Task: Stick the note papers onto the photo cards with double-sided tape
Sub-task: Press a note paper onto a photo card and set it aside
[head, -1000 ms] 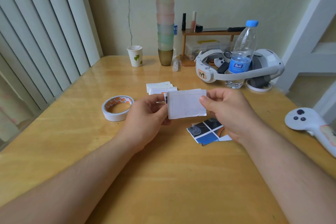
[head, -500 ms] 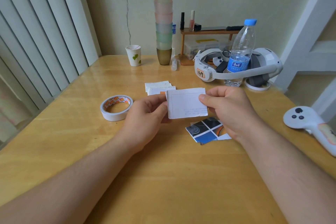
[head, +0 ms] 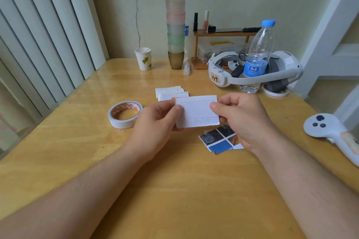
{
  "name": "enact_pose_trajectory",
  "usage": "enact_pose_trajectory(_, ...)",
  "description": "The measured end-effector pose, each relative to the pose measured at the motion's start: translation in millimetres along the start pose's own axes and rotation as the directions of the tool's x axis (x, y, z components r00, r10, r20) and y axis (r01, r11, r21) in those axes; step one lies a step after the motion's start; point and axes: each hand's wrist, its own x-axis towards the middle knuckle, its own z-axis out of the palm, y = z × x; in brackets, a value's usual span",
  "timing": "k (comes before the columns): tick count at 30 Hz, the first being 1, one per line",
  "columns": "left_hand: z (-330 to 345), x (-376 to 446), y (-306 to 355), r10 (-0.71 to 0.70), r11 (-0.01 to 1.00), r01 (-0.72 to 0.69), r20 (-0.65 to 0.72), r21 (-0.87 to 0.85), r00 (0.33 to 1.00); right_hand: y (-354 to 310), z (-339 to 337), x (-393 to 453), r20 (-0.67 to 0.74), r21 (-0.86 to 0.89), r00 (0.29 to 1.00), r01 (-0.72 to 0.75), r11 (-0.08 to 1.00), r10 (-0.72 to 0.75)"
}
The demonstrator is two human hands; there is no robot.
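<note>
Head view: both hands pinch one white note paper [head: 197, 111], left hand [head: 155, 122] fingers at its left edge, right hand [head: 242, 120] at its right. Photo cards [head: 217, 139] lie under the right fingers; the double-sided tape roll [head: 124, 114] sits left of the left fingers on the desk [head: 174, 190].

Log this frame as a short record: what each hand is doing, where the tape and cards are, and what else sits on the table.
left hand: pinches the left edge of the white paper
right hand: pinches the right edge of the same paper
paper state: held above the table, blank side with faint print facing the camera
tape roll: flat on the table, left of the hands, untouched
photo cards: on the table under the right hand, partly covered
paper stack: behind the held paper
background: water bottle, headset, controller, paper cup, stacked cups
</note>
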Motion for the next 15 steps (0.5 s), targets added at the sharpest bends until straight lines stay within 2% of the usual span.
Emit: enact_pose_trajectory(15,-2.5,1.8,-3.1,0.008,1.000,-0.009,-0.020,-0.018,1.000,0.7,2.7,-0.1,-0.006,0.055,1.000,0.018,0.998,-0.018)
